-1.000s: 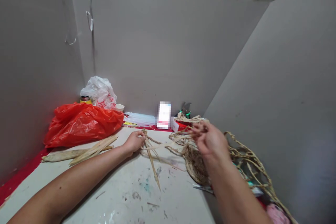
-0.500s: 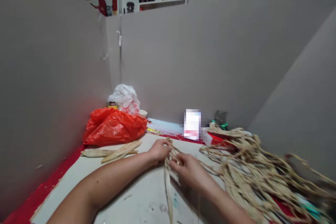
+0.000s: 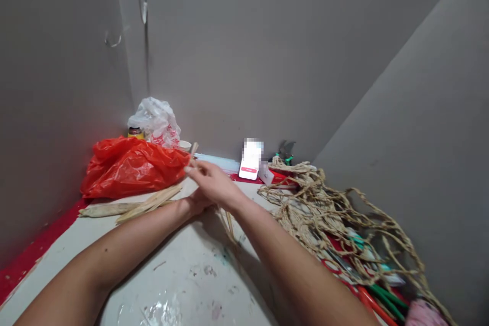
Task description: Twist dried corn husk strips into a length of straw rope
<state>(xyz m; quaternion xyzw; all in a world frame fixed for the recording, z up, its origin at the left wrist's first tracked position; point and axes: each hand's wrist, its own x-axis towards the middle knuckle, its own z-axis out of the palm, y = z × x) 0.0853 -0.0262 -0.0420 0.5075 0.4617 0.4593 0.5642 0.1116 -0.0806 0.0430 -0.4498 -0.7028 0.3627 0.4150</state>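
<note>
My right hand (image 3: 214, 182) is raised over my left, its thumb and fingers pinched on a pale dried-plant strip (image 3: 194, 150) whose end sticks up. Below it, my left hand (image 3: 197, 202) is partly covered; its fingers are mostly hidden, but they look closed on the strands. From beneath the hands, a few fibre strands (image 3: 229, 229) hang towards the lower right. Loose flat dried strips (image 3: 153, 204) lie on the white board (image 3: 171, 265) just left of my left wrist.
A red plastic bag (image 3: 133, 168), a white plastic bag (image 3: 156, 117) and a cup (image 3: 185, 145) stand at the back left. A lit phone (image 3: 251, 160) leans by the grey partition (image 3: 229, 61). Tangled plaited cord (image 3: 313, 214) heaps on the right, near green-handled pliers (image 3: 286, 152).
My right hand has moved up and left, from beside my left hand to above it, raising a strip end. The view has tilted down and turned right.
</note>
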